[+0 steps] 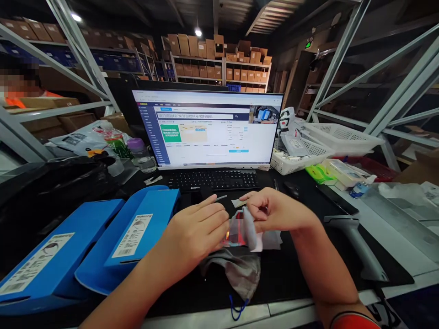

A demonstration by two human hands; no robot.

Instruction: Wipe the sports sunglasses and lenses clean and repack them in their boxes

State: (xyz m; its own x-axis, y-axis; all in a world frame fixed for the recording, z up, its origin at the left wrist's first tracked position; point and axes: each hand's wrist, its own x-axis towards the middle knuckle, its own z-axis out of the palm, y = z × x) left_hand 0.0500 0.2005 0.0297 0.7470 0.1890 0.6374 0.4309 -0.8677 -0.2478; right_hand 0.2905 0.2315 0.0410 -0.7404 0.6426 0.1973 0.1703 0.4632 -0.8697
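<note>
My left hand [197, 233] and my right hand [274, 211] meet over the black desk, both closed on a small clear plastic bag [245, 230] with something red inside. The left hand also holds a thin pen-like stick [220, 198] between its fingers. Under the hands lies a grey cloth pouch [240, 272] with a blue cord. A black keyboard [214, 179] and a lit monitor [209, 128] stand just behind the hands.
Two blue boxes [144, 230] with white labels lie at the left, beside a black bag [51, 183]. White baskets [308, 151] stand at the right, with a barcode scanner [356, 237] and a phone [334, 198]. Another person [17, 87] is at far left behind the racking.
</note>
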